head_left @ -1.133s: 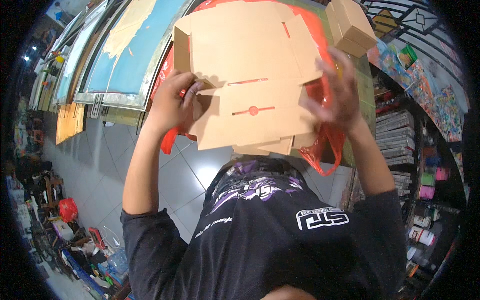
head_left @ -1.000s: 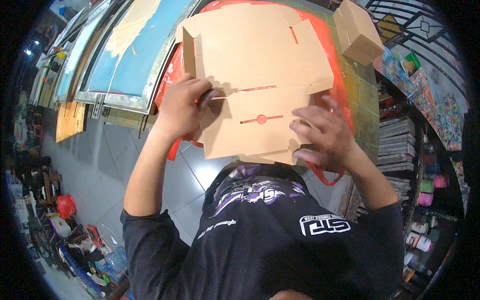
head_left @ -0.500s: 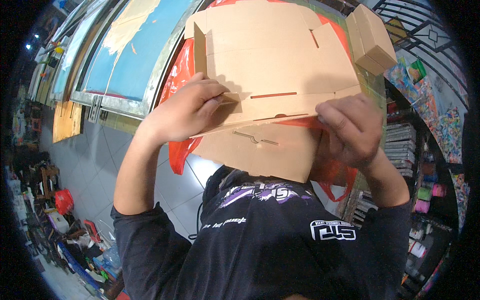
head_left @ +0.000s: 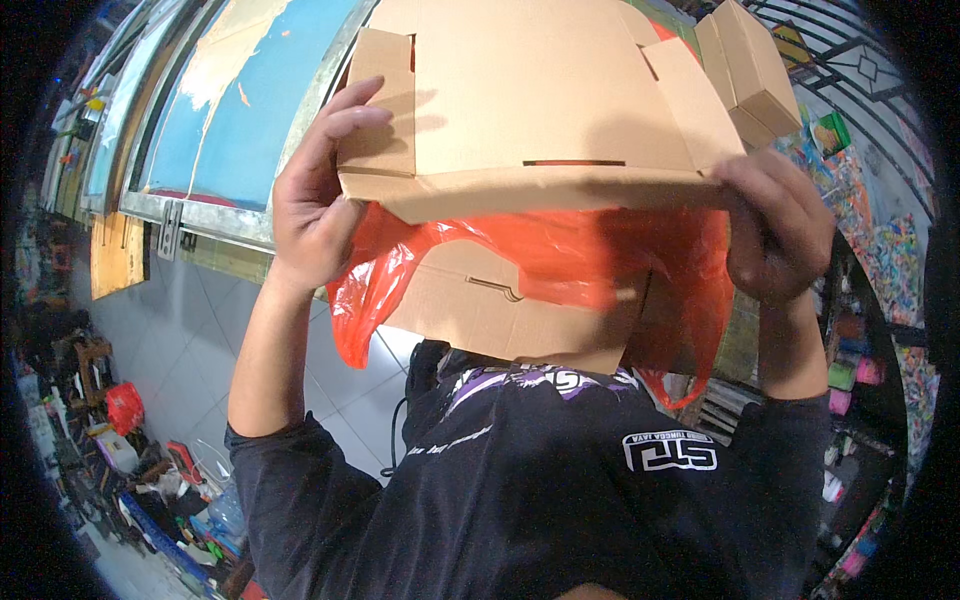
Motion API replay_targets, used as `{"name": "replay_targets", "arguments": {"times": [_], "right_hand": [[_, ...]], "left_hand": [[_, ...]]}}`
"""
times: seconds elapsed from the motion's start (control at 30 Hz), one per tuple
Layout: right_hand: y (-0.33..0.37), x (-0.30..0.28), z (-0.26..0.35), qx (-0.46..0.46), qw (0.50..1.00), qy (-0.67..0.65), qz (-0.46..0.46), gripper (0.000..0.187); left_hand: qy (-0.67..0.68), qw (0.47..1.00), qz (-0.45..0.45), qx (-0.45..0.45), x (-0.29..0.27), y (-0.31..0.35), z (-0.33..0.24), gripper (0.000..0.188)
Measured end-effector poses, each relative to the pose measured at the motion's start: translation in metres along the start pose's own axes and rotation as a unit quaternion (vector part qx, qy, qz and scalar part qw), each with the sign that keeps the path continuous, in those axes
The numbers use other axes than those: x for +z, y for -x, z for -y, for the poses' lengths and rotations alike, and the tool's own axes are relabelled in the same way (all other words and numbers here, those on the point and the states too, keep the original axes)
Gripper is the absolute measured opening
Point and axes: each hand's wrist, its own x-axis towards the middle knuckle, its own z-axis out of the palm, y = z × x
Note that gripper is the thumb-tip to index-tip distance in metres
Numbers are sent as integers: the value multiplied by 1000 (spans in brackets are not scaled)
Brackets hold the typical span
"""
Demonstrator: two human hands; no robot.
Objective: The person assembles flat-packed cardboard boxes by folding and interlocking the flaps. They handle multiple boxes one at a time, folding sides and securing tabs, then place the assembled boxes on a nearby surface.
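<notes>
A flat, partly folded brown cardboard box, with slots and side flaps, lies in front of me, its near edge raised. My left hand is at its near left corner, against the left side flap. Its fingers are apart and stretched over the flap's outer edge; the thumb is low beside the front strip. My right hand is closed on the near right corner, fingertips on the edge and the thumb in shadow. Below the raised edge show a red plastic bag and another slotted cardboard piece.
A closed cardboard box stands at the far right. Blue screen frames with metal edges lean at the left. Cluttered tools and bottles lie on the lower left floor. A dark metal grille is at the upper right.
The box's near edge has risen, uncovering more of the red bag. My left hand has moved up and left with its fingers spread, and the left flap now lies outward. My right hand has shifted right.
</notes>
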Motion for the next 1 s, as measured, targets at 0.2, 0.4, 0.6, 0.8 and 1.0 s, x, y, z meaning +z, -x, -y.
{"name": "replay_targets", "arguments": {"times": [0.2, 0.4, 0.6, 0.8, 1.0], "right_hand": [[23, -13, 18, 22, 998, -57, 15, 23], [32, -12, 27, 11, 995, -87, 40, 29], [37, -3, 35, -15, 988, -131, 82, 31], [42, -3, 20, 36, 996, -54, 60, 32], [36, 19, -11, 160, 982, -104, 6, 18]], "left_hand": [[-131, 986, 89, 54, -23, 10, 1, 23], [-295, 921, 241, 79, -13, -9, -37, 13], [-303, 923, 233, 37, 19, -15, -37, 15], [-252, 921, 297, 10, 33, -26, -33, 15], [-172, 939, 294, 55, 35, -29, -11, 41]]}}
